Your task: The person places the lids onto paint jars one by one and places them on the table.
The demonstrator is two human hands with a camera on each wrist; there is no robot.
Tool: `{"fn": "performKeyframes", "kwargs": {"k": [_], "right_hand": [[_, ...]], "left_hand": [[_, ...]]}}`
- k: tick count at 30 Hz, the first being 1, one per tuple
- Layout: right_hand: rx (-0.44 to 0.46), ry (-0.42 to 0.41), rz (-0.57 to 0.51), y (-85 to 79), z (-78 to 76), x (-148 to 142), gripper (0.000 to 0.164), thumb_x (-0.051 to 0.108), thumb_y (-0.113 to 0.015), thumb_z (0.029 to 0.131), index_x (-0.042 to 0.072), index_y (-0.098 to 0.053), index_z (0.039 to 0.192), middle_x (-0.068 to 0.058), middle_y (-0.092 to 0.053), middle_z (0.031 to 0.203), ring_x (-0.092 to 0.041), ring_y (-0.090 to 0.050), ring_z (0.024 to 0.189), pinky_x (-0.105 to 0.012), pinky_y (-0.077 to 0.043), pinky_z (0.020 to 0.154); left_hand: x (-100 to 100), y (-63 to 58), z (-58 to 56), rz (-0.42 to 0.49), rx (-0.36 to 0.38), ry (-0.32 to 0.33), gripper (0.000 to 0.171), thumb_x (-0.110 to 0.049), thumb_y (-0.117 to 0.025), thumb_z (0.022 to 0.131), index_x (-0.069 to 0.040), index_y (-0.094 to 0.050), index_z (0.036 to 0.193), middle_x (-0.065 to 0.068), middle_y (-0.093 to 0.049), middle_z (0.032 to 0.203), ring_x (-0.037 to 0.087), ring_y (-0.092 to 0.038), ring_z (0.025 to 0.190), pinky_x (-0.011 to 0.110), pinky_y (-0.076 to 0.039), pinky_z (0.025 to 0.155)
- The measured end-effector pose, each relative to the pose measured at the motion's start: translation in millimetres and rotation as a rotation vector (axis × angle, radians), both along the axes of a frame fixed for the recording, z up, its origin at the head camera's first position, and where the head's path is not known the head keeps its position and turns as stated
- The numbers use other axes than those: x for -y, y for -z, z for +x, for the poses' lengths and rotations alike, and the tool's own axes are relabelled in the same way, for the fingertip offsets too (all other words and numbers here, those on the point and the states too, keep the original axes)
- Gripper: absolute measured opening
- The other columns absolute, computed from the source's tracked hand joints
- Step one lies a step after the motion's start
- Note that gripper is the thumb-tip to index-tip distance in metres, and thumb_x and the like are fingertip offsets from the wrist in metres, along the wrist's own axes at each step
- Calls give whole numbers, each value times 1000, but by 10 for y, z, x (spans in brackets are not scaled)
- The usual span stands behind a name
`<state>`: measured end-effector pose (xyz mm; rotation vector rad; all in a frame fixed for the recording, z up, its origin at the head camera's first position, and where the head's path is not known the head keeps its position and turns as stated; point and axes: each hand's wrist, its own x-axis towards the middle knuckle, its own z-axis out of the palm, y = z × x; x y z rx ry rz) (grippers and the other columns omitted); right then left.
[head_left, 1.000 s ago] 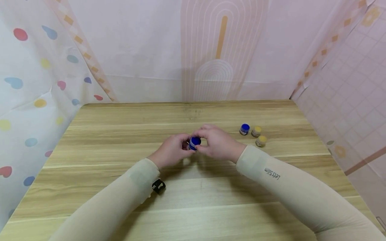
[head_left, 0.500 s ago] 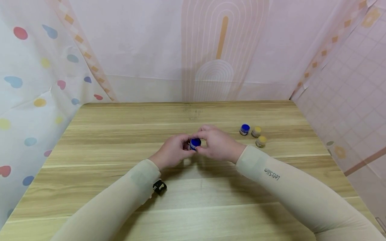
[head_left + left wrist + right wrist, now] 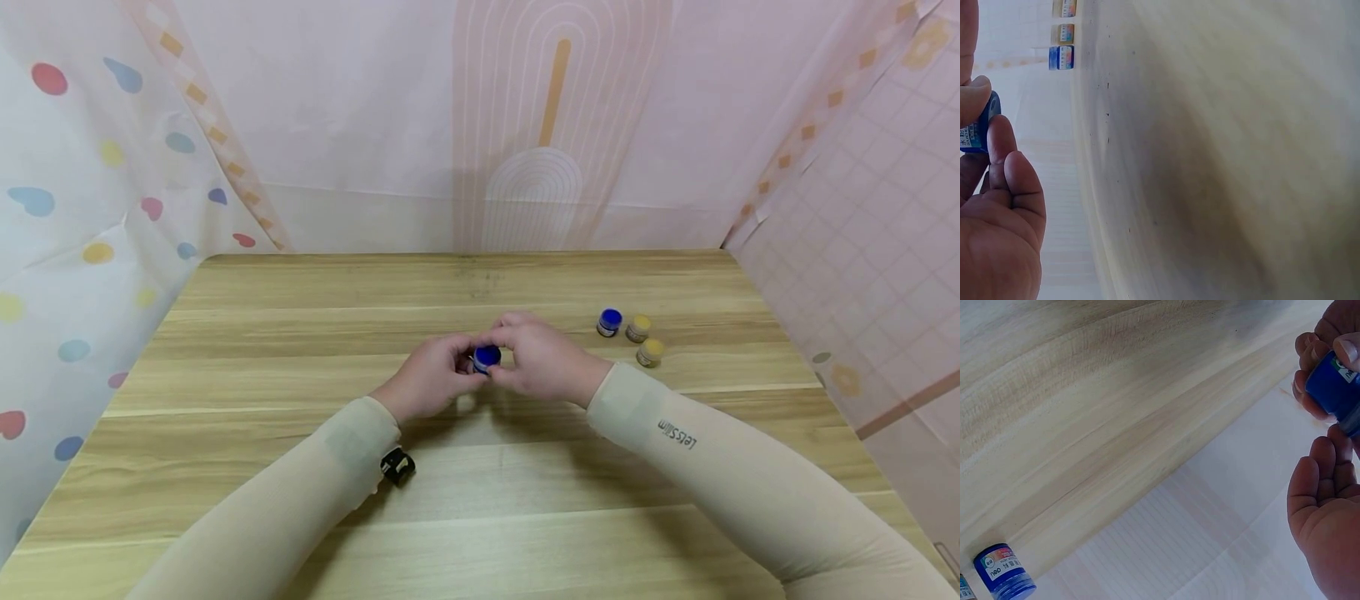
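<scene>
A small blue paint jar (image 3: 487,356) is held up between both hands over the middle of the table. My left hand (image 3: 431,377) grips its body from the left, fingers curled around the side. From the right, my right hand (image 3: 546,360) pinches the blue lid between thumb and fingers. In the right wrist view the jar (image 3: 1329,387) shows a printed label, partly covered by the left thumb. The left wrist view catches just part of the jar (image 3: 974,134) at its left edge, behind fingers.
Toward the back right of the wooden table (image 3: 300,308) stand another blue jar (image 3: 609,322) and two yellow-lidded jars, one farther back (image 3: 638,327) and one nearer (image 3: 649,352). A small black object (image 3: 397,466) sits by the left cuff. Patterned cloth walls (image 3: 360,125) border the table.
Over the last second the right thumb and fingers have shifted slightly at the lid, and the jar's top sits a little lower in the head view. Both arms stay nearly still.
</scene>
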<state>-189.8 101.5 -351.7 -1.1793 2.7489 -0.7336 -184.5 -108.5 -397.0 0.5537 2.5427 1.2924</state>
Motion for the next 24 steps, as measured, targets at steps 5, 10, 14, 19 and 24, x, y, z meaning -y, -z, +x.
{"fn": "performKeyframes", "kwargs": {"k": [5, 10, 14, 19, 24], "right_hand": [[2, -5, 6, -9, 0, -5, 35, 15, -76, 95, 7, -74, 129, -3, -67, 107, -15, -55, 90, -28, -51, 80], [31, -10, 24, -26, -12, -5, 40, 14, -76, 95, 8, -71, 134, -2, -67, 110, -13, -54, 88, -28, -51, 83], [46, -16, 28, -52, -13, -5, 41, 14, -75, 96, 8, -70, 136, -2, -67, 112, -12, -53, 85, -27, -51, 82], [31, -34, 28, -65, -8, -14, 41, 13, -75, 96, 7, -70, 135, -3, -68, 113, -13, -56, 92, -29, -54, 87], [45, -44, 40, -65, -17, -21, 39, 13, -74, 97, 6, -70, 135, -3, -68, 117, -13, -57, 86, -28, -54, 86]], "left_hand": [[-2, -8, -4, 6, 13, 1, 37, -16, -78, 94, -9, -70, 129, 2, -72, 96, 13, -64, 85, 29, -55, 76], [4, -20, -9, 20, 38, 1, 34, -15, -78, 95, -8, -70, 127, 3, -72, 98, 14, -65, 87, 30, -56, 78], [11, -35, -17, 40, 54, 6, 33, -15, -77, 95, -8, -70, 127, 3, -73, 99, 15, -65, 88, 30, -56, 79], [19, -52, -10, 28, 41, 15, 29, -15, -78, 95, -8, -71, 123, 2, -73, 95, 13, -65, 84, 28, -56, 76], [22, -53, -11, 29, 43, 27, 27, -16, -78, 95, -8, -72, 120, 1, -73, 94, 12, -65, 84, 28, -56, 78]]}}
